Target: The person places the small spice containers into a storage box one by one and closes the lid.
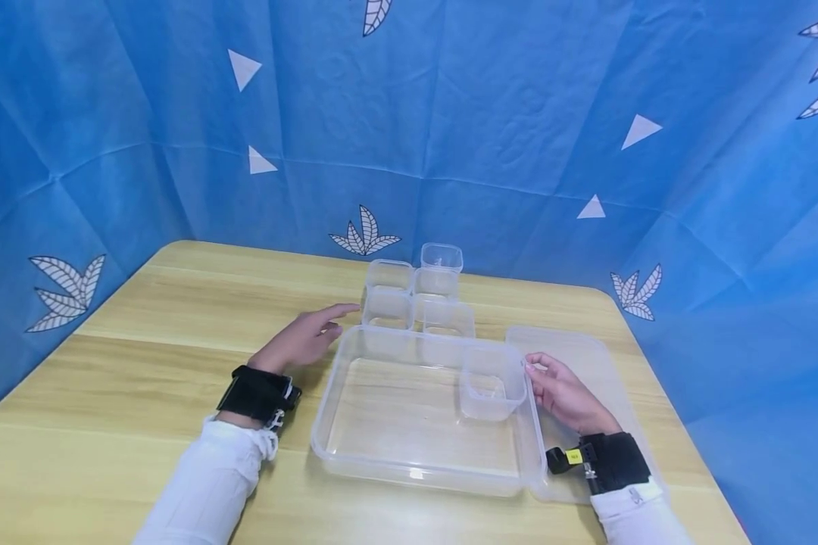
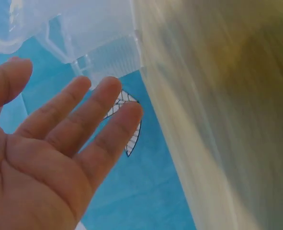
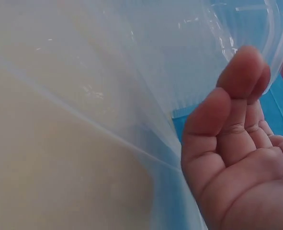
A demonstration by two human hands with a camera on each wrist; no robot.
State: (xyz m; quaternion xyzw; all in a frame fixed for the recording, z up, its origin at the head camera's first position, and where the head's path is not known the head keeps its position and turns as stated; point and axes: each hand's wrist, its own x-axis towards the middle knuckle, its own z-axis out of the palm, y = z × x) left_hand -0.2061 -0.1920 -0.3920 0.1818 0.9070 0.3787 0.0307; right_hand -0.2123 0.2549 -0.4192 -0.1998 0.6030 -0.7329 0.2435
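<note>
A large clear plastic box (image 1: 409, 477) without its lid stands on the table. Inside its back right corner is a small clear plastic container (image 1: 487, 409). My right hand (image 1: 566, 393) is at that container's right rim, fingers curled; in the right wrist view the rim (image 3: 277, 43) runs between the right hand's fingers (image 3: 242, 72) and thumb. My left hand (image 1: 307, 337) reaches forward beside the box's left back corner, fingers extended and holding nothing. Its fingertips are close to a small clear container (image 1: 388, 306) in the group behind the box.
Several more small clear containers, including one at the back (image 1: 441, 256), stand behind the box in two columns. A flat clear lid (image 1: 579, 344) lies right of the box, under the right forearm. A blue patterned curtain (image 1: 423, 113) hangs around the wooden table (image 1: 143, 378).
</note>
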